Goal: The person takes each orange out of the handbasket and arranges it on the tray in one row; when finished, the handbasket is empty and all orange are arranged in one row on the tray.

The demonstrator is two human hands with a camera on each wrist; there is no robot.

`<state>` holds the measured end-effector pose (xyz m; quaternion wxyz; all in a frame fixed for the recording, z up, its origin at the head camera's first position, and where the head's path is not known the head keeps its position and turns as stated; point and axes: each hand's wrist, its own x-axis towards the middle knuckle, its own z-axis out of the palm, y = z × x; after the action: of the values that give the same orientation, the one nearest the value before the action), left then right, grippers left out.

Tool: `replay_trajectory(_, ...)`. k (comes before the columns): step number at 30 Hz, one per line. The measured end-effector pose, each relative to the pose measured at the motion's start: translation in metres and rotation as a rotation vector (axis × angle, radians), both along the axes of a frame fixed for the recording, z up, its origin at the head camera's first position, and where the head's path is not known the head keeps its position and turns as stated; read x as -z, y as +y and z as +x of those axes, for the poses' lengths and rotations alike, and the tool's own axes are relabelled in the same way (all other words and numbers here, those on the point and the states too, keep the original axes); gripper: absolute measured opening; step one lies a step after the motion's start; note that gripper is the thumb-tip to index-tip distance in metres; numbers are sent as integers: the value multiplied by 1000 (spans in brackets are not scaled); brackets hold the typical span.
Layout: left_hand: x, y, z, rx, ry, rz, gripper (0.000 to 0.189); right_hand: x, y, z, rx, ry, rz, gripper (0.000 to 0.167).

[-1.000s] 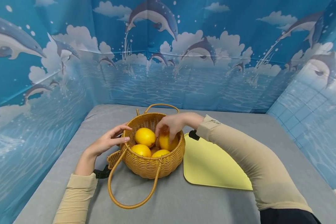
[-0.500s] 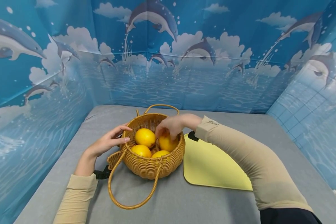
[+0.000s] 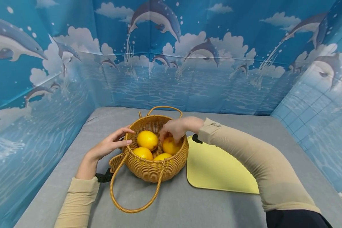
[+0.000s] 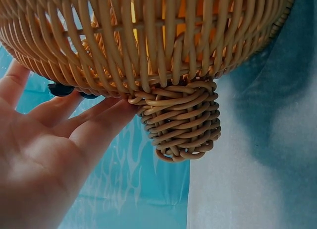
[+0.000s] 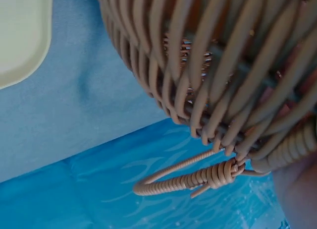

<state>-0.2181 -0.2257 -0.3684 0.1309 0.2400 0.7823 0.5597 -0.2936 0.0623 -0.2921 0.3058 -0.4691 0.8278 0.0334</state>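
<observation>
Up against the right side of the basket (image 3: 148, 171) sits the lemon (image 3: 171, 147), and the right hand (image 3: 176, 128) is straight over it, fingers arched down one side, thumb on the near face! That's a curled hold from above; how hard it squeezes I can't tell, with some fingertips out of sight. So here's the relation that counts: lemon directly beneath the palm, basket wall close on its outer side, opening overhead. Its long axis? Too much covered to call. The right hand is clearly the nearer, because the left hand (image 3: 111, 142) is across at the opposite rim, thumb and index finger spread along it, no fruit there.

Three more lemons (image 3: 147, 140) lie to the left and near side. Outside, the yellow tray (image 3: 213, 171) is just to the right, partly hidden by the sleeve (image 3: 245, 152), and the near handle (image 3: 136, 210) droops onto grey cloth (image 3: 211, 210).

Over to the left wrist view: more fingers meeting the wicker, hidden from the head camera, beside a woven stub (image 4: 183, 120). The right wrist view offers wicker and a handle loop (image 5: 183, 179); the hold itself is blocked.
</observation>
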Motion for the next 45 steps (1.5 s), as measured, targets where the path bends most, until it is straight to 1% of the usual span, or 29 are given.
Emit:
replay_trajectory(4, 0, -1, 0, 1, 0, -1, 44, 2, 0, 1, -29, 27, 7, 52)
replay_trajectory(11, 0, -1, 1, -3, -4, -6, 44, 6, -4, 3, -71, 76, 56, 58)
replay_trajectory(15, 0, 0, 2, -5, -9, -6, 44, 9, -6, 4, -80, 75, 94, 61)
replay_trajectory(18, 0, 1, 2, -6, -13, -4, 44, 13, -7, 5, -72, 71, 119, 63)
replay_trajectory(22, 0, 3, 3, -2, -19, 0, 44, 16, -5, 5, -73, 74, 111, 63)
replay_trajectory(28, -1, 2, 2, 7, -12, 8, 44, 16, -5, 3, -90, 71, 89, 60)
replay_trajectory(33, 0, 2, 1, 4, -10, 6, 44, 15, -5, 1, -91, 49, 77, 59)
replay_trajectory(38, 0, 2, 1, 4, -15, 3, 44, 14, -6, -2, -98, -10, 40, 57)
replay_trajectory(45, -1, 2, 1, 3, -9, 10, 45, 10, -6, -5, -101, -88, -36, 49)
